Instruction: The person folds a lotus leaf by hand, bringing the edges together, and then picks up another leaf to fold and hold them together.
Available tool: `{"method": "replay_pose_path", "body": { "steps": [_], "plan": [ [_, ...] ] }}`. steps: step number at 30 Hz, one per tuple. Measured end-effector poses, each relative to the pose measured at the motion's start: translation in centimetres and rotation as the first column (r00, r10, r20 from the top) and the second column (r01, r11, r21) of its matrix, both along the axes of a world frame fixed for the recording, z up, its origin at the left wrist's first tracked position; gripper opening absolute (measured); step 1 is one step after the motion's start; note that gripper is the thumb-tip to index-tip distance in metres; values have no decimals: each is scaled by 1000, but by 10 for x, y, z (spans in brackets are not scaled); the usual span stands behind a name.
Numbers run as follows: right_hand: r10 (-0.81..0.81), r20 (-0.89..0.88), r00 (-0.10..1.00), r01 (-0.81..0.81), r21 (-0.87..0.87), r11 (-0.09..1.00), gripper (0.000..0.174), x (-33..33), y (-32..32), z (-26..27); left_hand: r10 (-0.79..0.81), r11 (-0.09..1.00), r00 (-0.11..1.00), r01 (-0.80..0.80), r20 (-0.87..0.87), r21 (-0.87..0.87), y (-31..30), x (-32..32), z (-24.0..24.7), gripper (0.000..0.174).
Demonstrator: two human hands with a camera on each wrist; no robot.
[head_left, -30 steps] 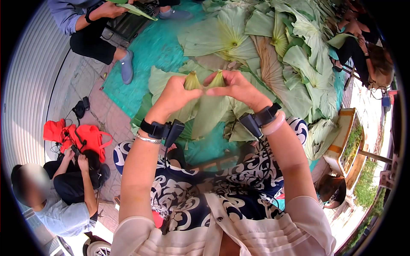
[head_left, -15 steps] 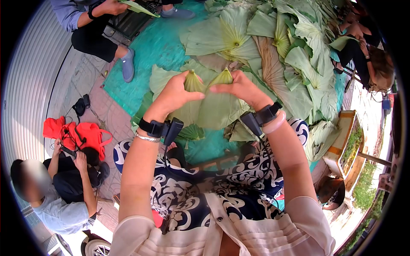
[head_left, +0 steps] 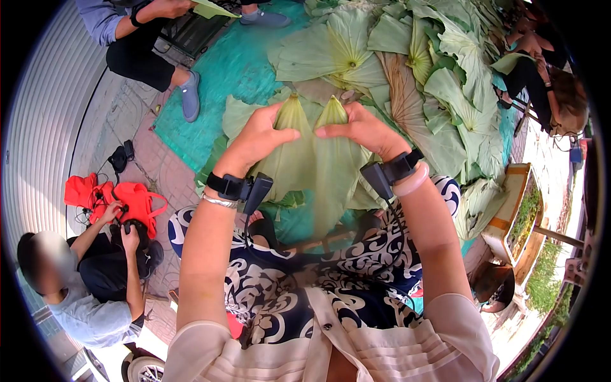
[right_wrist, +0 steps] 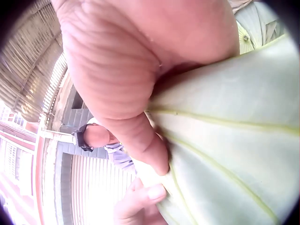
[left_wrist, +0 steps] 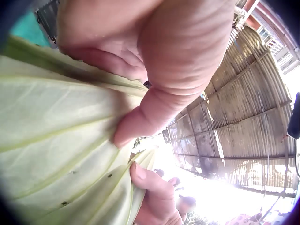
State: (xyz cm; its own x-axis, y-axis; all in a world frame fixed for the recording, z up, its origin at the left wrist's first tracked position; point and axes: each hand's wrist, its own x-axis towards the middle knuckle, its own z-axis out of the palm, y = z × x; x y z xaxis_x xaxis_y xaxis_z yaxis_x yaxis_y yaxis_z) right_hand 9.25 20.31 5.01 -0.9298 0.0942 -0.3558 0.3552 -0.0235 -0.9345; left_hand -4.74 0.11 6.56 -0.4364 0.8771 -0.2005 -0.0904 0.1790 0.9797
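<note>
From here, the left hand (head_left: 258, 137) pinches the left leaf peak (head_left: 291, 120) at its two o'clock; the right hand (head_left: 370, 130) pinches the right leaf peak (head_left: 332, 117) at its ten. Both point towards twelve.

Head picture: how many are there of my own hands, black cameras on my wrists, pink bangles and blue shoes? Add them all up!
Your hands: 2 (left hand, right hand)
Black wrist cameras: 2
Pink bangle: 1
Blue shoes: 2
Total: 7
</note>
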Motion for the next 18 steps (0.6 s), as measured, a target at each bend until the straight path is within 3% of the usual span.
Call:
{"method": "replay_pose_path", "body": {
  "steps": [5,8,11,14,18],
  "plan": [
    [57,-10,998,-57,26,998,35,1,-3,9,-82,993,993,89,80,-76,1,-6,-8,39],
    [63,-19,998,-61,63,996,37,1,-2,4,-88,989,972,112,217,-100,1,-6,-6,39],
    [75,-1,997,-75,32,997,39,2,-2,10,-72,990,973,96,217,-102,4,2,-2,33],
    [61,-43,997,-55,118,991,30,1,-2,8,-85,987,985,104,148,-122,7,9,12,38],
    [64,-12,998,-62,142,988,32,2,-1,1,-123,975,990,133,62,-178,6,4,3,34]
  ]
}}
